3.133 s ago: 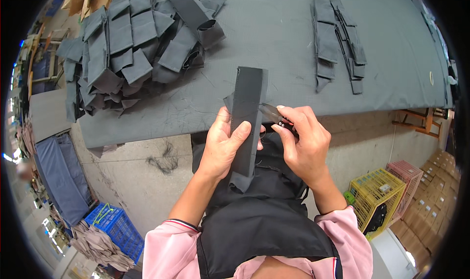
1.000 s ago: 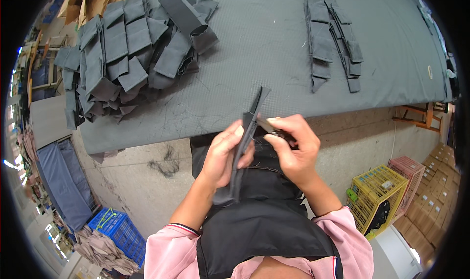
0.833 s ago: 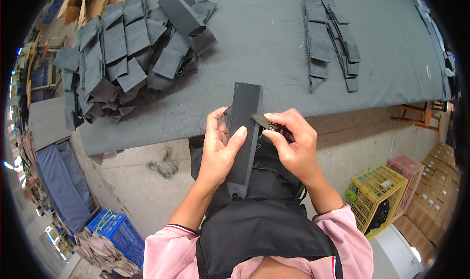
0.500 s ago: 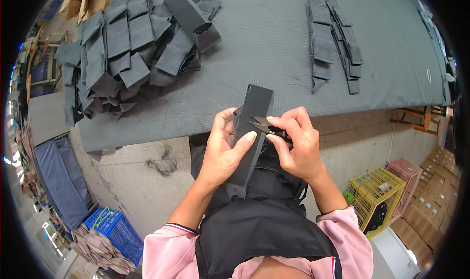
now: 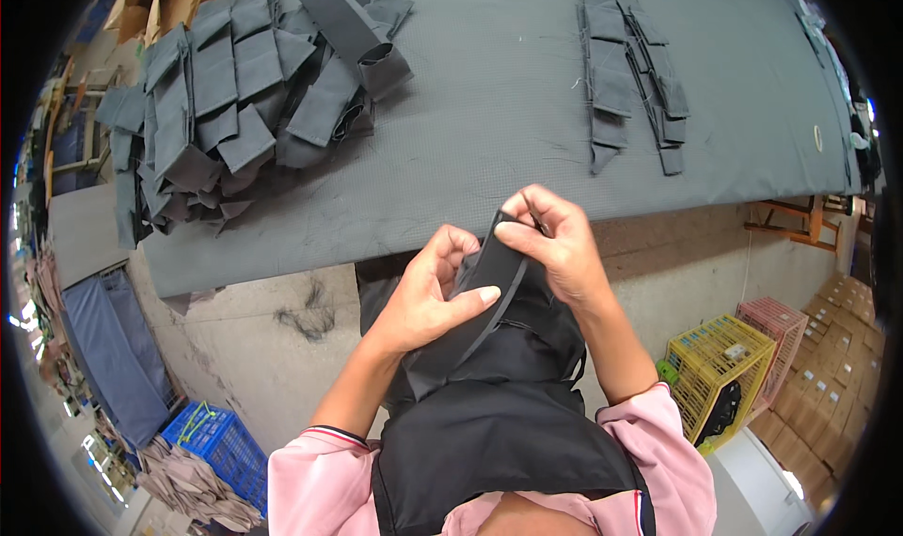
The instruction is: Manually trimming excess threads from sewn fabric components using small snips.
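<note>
Both hands are gripping a long, dark grey strip of stiff fabric (image 5: pixel 484 291), which is hanging in the air just in front of the person's chest, off the near edge of the grey cloth-covered worktop (image 5: pixel 489 113). The left hand (image 5: pixel 428 296) is wrapping around the strip's middle from the left, its thumb pressing flat across the front of the fabric and its fingers curling behind. The right hand (image 5: pixel 555 244) is pinching the strip's upper end between thumb and bent fingers — the two hands are almost touching at that top corner. The strip is running at a slant, its lower end dropping against the black apron (image 5: pixel 499 423) the person is wearing over pink sleeves. On the worktop, far to the left, a loose heap of similar dark grey fabric pieces (image 5: pixel 235 94) is lying, and well apart on the right a small neat row of narrower grey strips (image 5: pixel 625 75) is sitting. Down by the floor on the right, a yellow plastic crate (image 5: pixel 720 371) is standing beside a pink one (image 5: pixel 785 334).
</note>
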Tool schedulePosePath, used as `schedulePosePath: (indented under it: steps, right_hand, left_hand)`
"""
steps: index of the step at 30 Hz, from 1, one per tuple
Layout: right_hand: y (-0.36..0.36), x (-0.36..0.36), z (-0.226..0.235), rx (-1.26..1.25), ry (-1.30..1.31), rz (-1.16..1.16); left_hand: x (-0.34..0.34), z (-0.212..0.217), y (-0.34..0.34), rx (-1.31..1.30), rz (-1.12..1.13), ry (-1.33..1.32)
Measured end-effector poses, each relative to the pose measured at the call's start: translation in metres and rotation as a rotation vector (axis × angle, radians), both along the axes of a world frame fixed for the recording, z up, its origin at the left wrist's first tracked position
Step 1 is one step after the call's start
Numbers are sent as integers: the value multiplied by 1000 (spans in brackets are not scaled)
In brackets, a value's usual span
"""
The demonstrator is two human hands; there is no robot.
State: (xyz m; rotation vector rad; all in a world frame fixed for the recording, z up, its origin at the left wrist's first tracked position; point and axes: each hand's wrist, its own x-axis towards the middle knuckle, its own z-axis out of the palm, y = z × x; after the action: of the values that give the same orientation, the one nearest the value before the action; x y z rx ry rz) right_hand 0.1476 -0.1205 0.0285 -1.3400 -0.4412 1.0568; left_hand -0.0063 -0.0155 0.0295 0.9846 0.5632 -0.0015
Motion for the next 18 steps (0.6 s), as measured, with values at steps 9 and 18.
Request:
schedulePosePath:
  steps: [9,18]
  right_hand:
    - [-17,-8,11,-119,-869,-160]
    - [-16,-1,14,-111,-1018,46]
  left_hand:
    - [6,3,-5,-288,94,-91]
    - [8,10,-6,-181,56,-61]
